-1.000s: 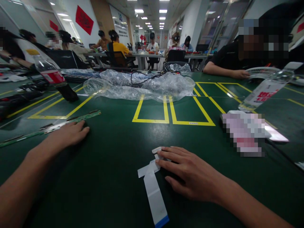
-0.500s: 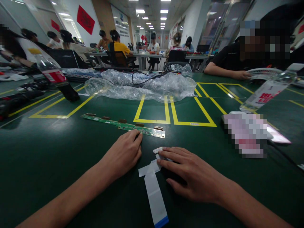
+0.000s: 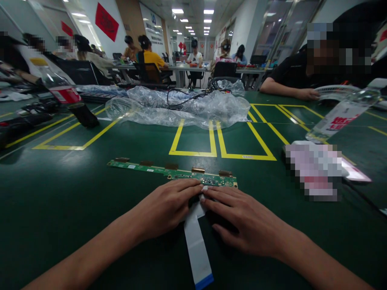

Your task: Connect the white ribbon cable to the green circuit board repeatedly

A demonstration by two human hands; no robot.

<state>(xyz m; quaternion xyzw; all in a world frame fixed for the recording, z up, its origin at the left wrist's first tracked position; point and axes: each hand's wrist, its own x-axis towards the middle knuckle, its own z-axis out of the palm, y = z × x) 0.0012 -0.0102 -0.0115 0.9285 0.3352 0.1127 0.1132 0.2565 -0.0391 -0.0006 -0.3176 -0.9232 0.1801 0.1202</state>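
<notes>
A long, narrow green circuit board (image 3: 157, 169) lies across the table ahead of my hands, with several brown tabs along its far edge. A white flat ribbon cable (image 3: 196, 245) with a blue end runs from under my fingertips toward me, folded near its far end. My left hand (image 3: 171, 201) reaches to the board's near edge, fingers stretched and close together, their tips by the cable's small white end. My right hand (image 3: 234, 215) rests fingertips on that same end, fingers extended and thumb apart. Fingers hide where cable and board meet; I cannot tell whether they are joined.
Crumpled clear plastic (image 3: 181, 106) with black cables lies beyond the board. A cola bottle (image 3: 66, 96) stands left, a clear bottle (image 3: 341, 114) right, near a blurred pink item (image 3: 314, 169). Yellow tape (image 3: 193, 153) marks the green table. A person (image 3: 290, 80) sits at the far right.
The circuit board has slid right and toward me, up to the cable's end. My left hand has moved right, its fingers straightening beside my right hand. The right hand has barely moved.
</notes>
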